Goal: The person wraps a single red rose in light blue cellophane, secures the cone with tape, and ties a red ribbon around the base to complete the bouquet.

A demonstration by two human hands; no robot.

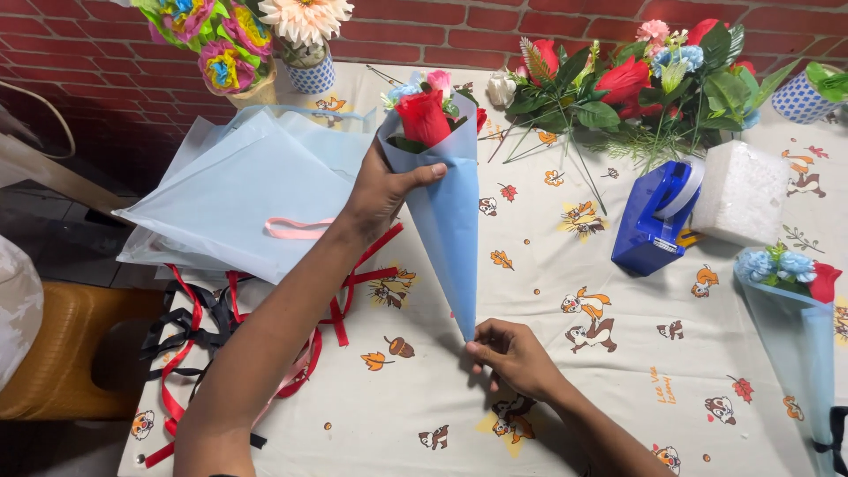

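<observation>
Covering the counter (pixel 618 389) was a pale cloth printed with chipmunks, acorns and autumn leaves, and behind it ran a red brick wall (pixel 495 26). At the left edge the cloth dropped away beside a woven yellow-brown stool (pixel 62 353) and a dark floor.

The left hand (pixel 382 187) had its grip clamped around the upper part of a light blue paper cone (pixel 452 221), thumb across the front, with a red artificial rose (pixel 422 117) and small blue and pink blooms showing at the open top. The right hand (pixel 514 358) pinched the cone's pointed tip between its fingertips, low near the middle of the counter. The cone slanted from the upper left down to that tip.

Left of the cone lay a stack of light blue paper sheets (pixel 238 194) with a pink ribbon loop (pixel 296 228) on them, and red and black ribbons (pixel 203 344) trailed off the counter's left edge under the left forearm. A heap of loose artificial flowers (pixel 636 88) spread along the back right, with a blue tape dispenser (pixel 655 216) and a white foam block (pixel 740 205) just in front. A finished blue cone bouquet (pixel 795 309) lay at the right edge. Flower pots (pixel 305 62) stood at the back left.

Bare cloth lay open between the right hand and the tape dispenser, and along the near edge.
</observation>
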